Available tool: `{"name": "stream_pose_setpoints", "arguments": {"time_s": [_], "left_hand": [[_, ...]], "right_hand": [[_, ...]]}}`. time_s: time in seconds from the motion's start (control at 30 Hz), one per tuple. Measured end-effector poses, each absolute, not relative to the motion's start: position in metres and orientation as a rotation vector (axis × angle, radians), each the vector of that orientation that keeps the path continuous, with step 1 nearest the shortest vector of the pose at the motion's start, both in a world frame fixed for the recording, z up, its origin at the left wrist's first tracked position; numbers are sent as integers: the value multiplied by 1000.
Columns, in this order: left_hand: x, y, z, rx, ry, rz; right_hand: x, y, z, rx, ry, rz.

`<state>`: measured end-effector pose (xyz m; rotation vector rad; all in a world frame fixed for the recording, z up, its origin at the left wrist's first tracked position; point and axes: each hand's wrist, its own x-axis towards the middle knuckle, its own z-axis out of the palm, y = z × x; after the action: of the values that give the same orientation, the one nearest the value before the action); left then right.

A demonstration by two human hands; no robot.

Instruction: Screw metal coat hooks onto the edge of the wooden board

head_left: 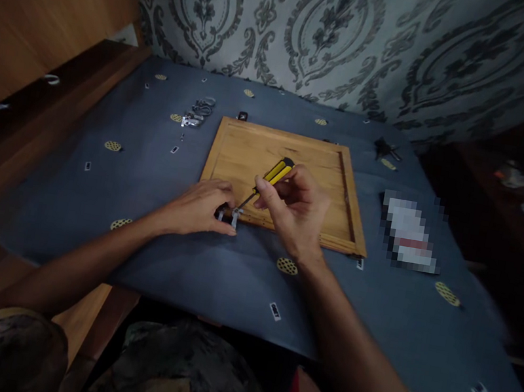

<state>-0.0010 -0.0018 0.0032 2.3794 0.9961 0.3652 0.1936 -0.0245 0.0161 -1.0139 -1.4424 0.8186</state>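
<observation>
In the head view there are 2 hands, 1 screwdriver (275,173), 1 framed wooden panel (293,154) and 1 small cluster of metal parts (201,107), its pieces too small to count. The right hand (296,211) is raised over the panel's near edge, fingertips and thumb gripping the screwdriver, which tilts with its tip down at a metal fitting (236,215). The left hand (203,208) lies low, fingers curled and thumb extended, pinching that fitting at the panel's near edge. The screwdriver's handle is yellow and black; the panel is light brown, flat on the blue cloth (229,277).
</observation>
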Motion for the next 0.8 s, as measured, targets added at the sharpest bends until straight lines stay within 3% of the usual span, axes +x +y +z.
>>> {"name": "stream_pose_setpoints", "arguments": {"time_s": [0.8], "left_hand": [[-2,-1,1,2382,979,388]], "right_hand": [[198,-18,15,-925,-1460,931]]}}
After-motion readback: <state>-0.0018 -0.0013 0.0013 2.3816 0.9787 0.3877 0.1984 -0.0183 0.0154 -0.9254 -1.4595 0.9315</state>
